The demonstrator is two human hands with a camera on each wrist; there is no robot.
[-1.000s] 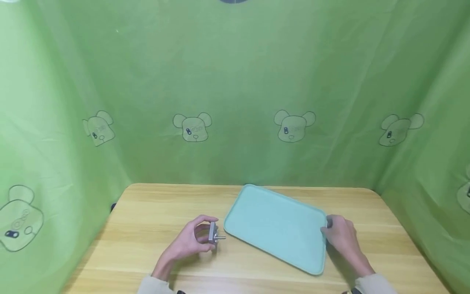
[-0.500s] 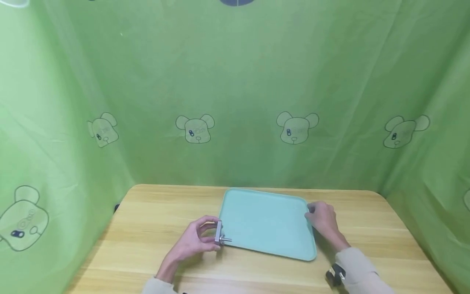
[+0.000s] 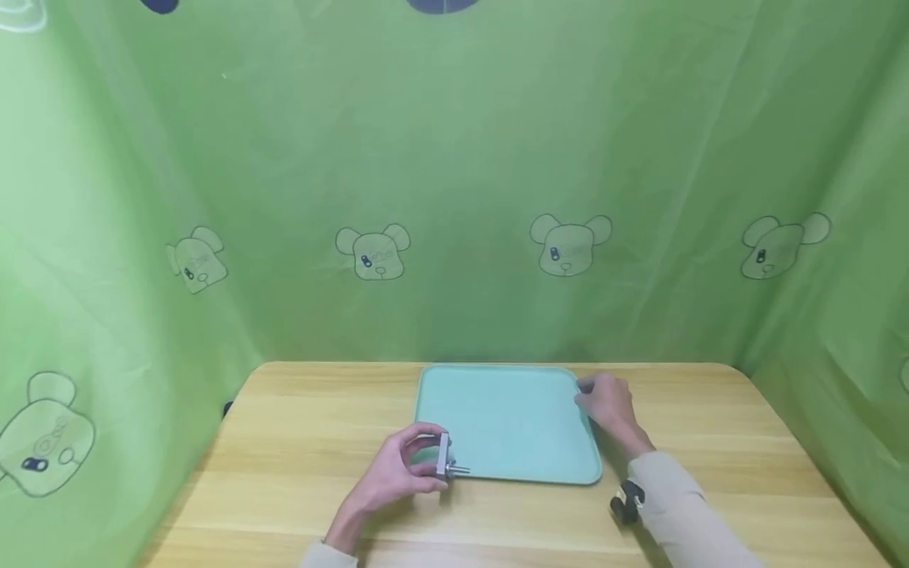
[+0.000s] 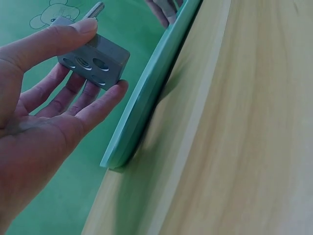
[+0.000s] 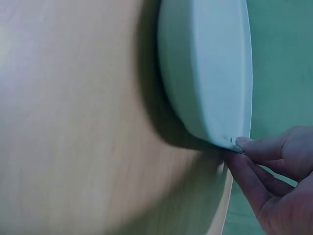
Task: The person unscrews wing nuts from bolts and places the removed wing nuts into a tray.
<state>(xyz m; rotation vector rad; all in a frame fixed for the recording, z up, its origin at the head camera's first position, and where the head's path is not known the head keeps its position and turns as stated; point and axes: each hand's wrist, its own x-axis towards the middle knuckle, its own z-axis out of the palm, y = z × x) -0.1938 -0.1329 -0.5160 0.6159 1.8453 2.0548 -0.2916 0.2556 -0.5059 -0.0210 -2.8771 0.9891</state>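
Left hand: the left hand (image 3: 398, 473) pinches a metal block (image 3: 443, 456) between thumb and fingertip, its other fingers spread behind.
Hard to see: the block's far face is out of sight; whether one or two pins (image 3: 460, 470) stick out, I can't quite separate from here.
Block make: dull grey metal, squared edges, several round holes through the face toward the palm, one apparently threaded; the pin seen at the left wrist is ridged like a screw.
Block's lie: held by the tray's near left corner; seen from the head, its long side runs top to bottom, the pin pointing to the person's right.
Right hand: the right hand (image 3: 607, 402) pinches the tray's right rim, thumb above; some fingers are tucked out of view.
Tray: the pale turquoise tray (image 3: 511, 426), smooth, round-cornered, low-rimmed, long axis left to right; I can't tell if it sits fully flat.
Table: the table (image 3: 305, 442) has pale wood grain, its near edge cut off.
Backdrop: a creased green curtain (image 3: 454, 158) with outlined bear heads, some cut off.
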